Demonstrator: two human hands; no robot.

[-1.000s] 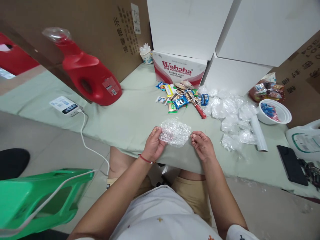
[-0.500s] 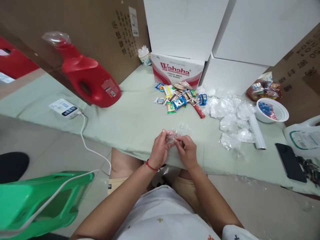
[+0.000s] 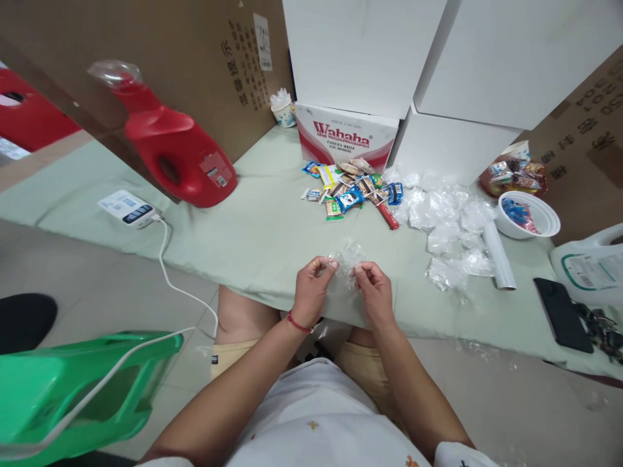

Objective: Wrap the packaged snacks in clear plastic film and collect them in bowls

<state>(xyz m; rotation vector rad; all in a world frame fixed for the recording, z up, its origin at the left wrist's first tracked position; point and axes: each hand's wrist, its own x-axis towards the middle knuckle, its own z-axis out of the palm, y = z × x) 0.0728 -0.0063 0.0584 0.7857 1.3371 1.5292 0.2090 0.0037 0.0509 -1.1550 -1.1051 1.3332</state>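
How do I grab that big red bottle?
Probably by the handle, coming from the left: the red bottle has a dark opening beside that handle where fingers should fit, while its neck is topped with clear plastic.

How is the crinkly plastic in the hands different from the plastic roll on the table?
The crinkly plastic is bunched and wrinkled; the plastic roll is a smooth, straight tube. The crinkly plastic is held by the left hand and right hand, while the plastic roll lies on the pale green cloth. The crinkly plastic is see-through; the plastic roll looks whiter. Both are pale, without bright colours.
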